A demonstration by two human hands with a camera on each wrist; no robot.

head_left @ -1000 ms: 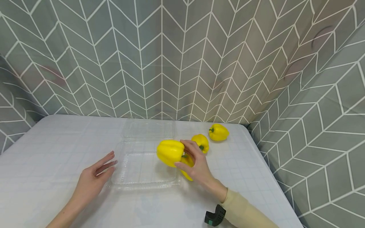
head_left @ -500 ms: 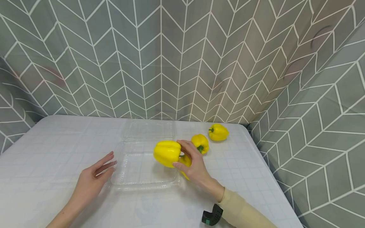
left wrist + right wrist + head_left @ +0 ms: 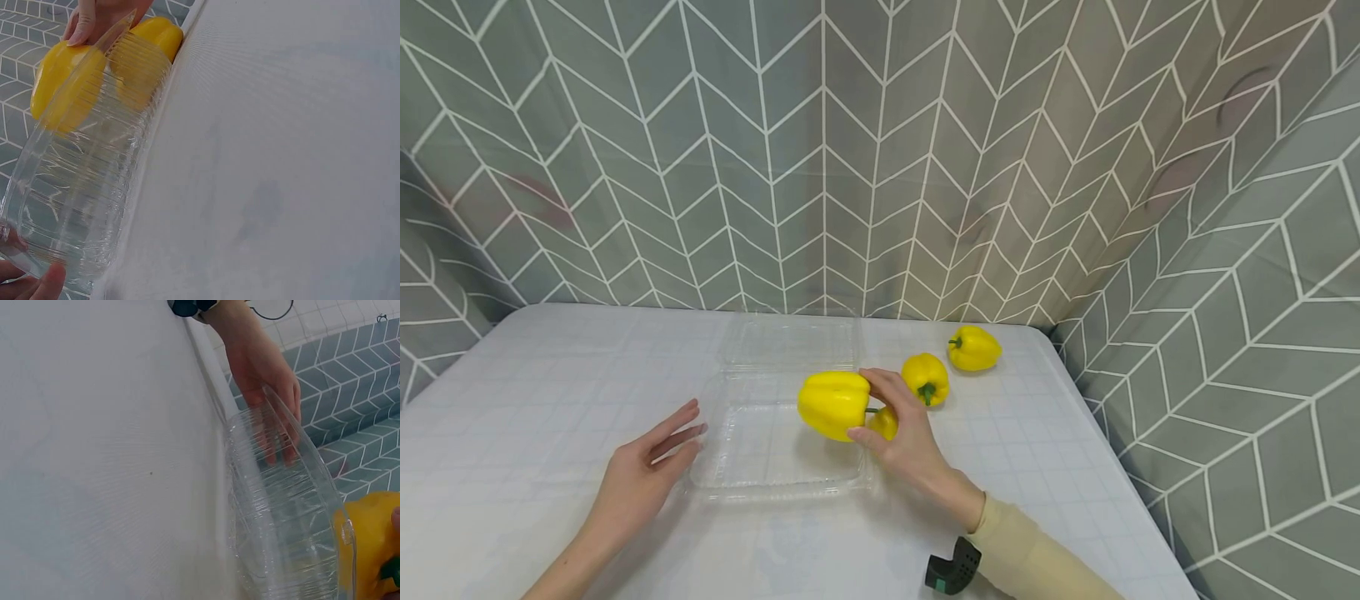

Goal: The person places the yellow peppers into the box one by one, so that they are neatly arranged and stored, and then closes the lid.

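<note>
My right hand (image 3: pixel 910 442) holds a yellow bell pepper (image 3: pixel 832 406) by its stem end, thumb on the near side and fingers over the far side. The pepper is above the right half of a clear plastic clamshell container (image 3: pixel 748 446), whose lid (image 3: pixel 790 343) lies folded back. My left hand (image 3: pixel 643 467) rests at the container's left side, fingers loosely extended and touching or nearly touching its wall. Partly hidden behind my right hand is a second yellow bell pepper (image 3: pixel 883 423). In the left wrist view, the held pepper (image 3: pixel 65 81) shows beyond the container wall.
Two more yellow bell peppers, a nearer one (image 3: pixel 927 379) and a farther one (image 3: pixel 975 348), lie at the back right of the white-covered table (image 3: pixel 550 375). A patterned curtain (image 3: pixel 850 167) rises behind it. A black wrist device (image 3: pixel 953 567) sits by my right sleeve.
My right hand has moved a little to the left with the bell pepper, farther over the container. The left hand has stayed in place.
</note>
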